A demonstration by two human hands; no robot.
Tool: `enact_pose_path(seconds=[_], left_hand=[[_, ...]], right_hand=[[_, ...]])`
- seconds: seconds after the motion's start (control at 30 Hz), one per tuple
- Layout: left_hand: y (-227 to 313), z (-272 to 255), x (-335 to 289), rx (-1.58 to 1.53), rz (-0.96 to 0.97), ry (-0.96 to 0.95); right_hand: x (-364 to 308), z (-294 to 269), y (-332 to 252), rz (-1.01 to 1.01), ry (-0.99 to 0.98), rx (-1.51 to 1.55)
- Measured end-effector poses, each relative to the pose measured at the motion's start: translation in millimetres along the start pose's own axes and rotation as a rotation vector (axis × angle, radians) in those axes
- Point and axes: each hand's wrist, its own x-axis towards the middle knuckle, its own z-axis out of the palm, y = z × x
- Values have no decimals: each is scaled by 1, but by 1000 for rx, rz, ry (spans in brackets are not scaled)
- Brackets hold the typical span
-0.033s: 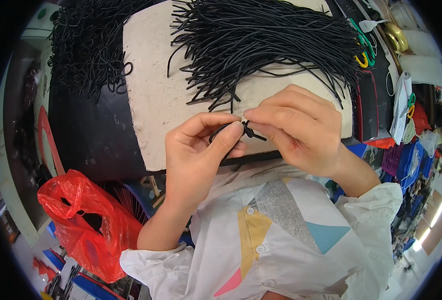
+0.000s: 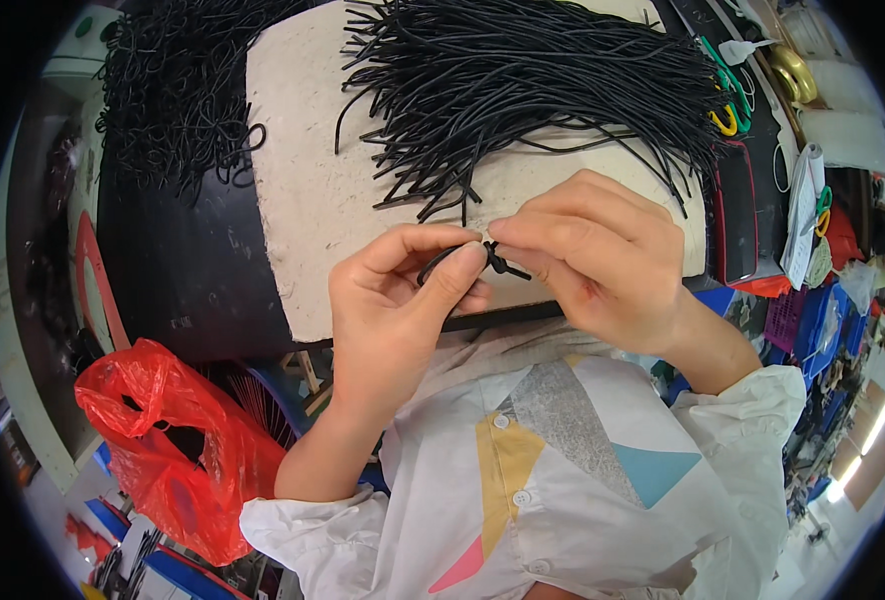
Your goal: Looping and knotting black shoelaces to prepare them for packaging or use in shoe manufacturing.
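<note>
Between my two hands, in front of my chest, is a short black cord (image 2: pixel 500 262) with a knot in it. My left hand (image 2: pixel 403 285) pinches it between thumb and forefinger, and part of the cord loops behind the thumb. The fingertips of my right hand (image 2: pixel 593 260) are closed at the knot's upper right side; a cord end points toward the palm. Just beyond the hands, a thick bundle of straight black cords (image 2: pixel 533 90) lies on a beige board (image 2: pixel 308 200).
A heap of looped, knotted black cords (image 2: pixel 188 90) lies at the far left on the black table (image 2: pixel 183 270). On the right are a dark red-edged phone-like object (image 2: pixel 735 215) and yellow-green-handled scissors (image 2: pixel 728 118). A red plastic bag (image 2: pixel 178 450) hangs at the near left.
</note>
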Motion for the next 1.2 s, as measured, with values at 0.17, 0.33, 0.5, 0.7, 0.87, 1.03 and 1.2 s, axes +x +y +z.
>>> enact_pose_path(seconds=[0.17,0.33,0.5,0.7,0.87,1.03,1.2], left_hand=[[1,1,0,-73,-53,-9],[-3,-2,-2,-9,30,-2],[-3,-1,-3,26,77,31],[-6,-1,0,-46,73,58],[-8,3,-1,-44,171,121],[-4,-5,1,-382,-192,15],[-9,-6,0,-340,-92,46]], right_hand=[[-1,4,0,-89,50,-38],[1,0,-3,-21,-36,-46],[-3,-5,-1,143,-160,-3],[-6,6,-9,733,91,606],[-14,12,-7,791,-26,732],[-13,14,1,497,-14,495],[-12,12,-5,601,-51,493]])
